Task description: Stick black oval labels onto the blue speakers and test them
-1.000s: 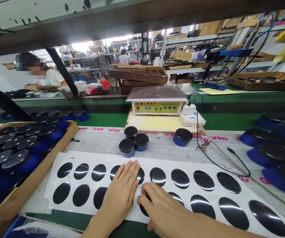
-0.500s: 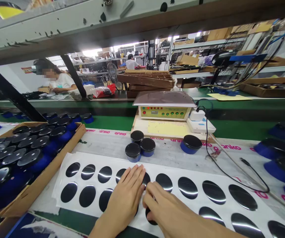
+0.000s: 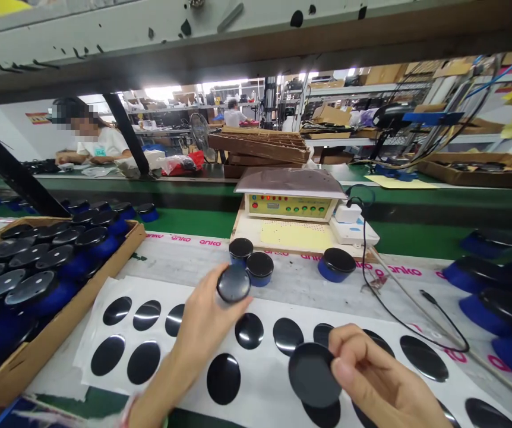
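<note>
black capped puck (image 3: 233, 283) sits clenched in left hand (image 3: 205, 321); right hand (image 3: 374, 380) pinches a black disc (image 3: 313, 374), probably a sticker. risk: a tacky face brushing the white backing sheet (image 3: 260, 380) and creasing.

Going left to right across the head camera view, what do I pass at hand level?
Cardboard tray → left hand holding a black cap → right hand holding a black disc → blue pucks

Left hand (image 3: 200, 324) grips black puck (image 3: 233, 283); right hand (image 3: 374, 377) black disc (image 3: 313, 374).
</note>
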`<state>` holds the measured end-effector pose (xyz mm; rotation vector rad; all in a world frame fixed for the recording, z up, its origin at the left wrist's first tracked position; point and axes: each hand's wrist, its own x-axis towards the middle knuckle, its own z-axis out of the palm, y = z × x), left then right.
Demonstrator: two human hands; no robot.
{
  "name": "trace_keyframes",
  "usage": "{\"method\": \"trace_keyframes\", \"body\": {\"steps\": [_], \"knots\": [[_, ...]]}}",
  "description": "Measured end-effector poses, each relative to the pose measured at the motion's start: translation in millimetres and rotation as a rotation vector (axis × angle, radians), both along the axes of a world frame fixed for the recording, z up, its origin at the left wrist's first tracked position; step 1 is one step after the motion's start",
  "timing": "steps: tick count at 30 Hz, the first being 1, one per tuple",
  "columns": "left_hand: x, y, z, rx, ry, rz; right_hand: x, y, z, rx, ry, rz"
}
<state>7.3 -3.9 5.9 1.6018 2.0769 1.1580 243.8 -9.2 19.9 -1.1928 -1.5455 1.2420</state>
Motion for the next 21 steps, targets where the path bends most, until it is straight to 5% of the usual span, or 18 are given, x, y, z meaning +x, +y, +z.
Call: {"method": "trace_keyframes", "body": {"steps": [5, 9, 21], "knots": [[54, -54, -27.5, -0.038, -0.213, -0.155, -6, 0, -22.5, -0.273, 0.271, 0.034], [70, -61, -53.5, -0.069, -0.305, -0.237, -14, -2, -31.0, -0.352, 0.293, 0.053], [65, -60, -44.5, -0.121, -0.370, -0.284, -23, -4, -43.5, -0.244, 0.151, 0.046]]}}
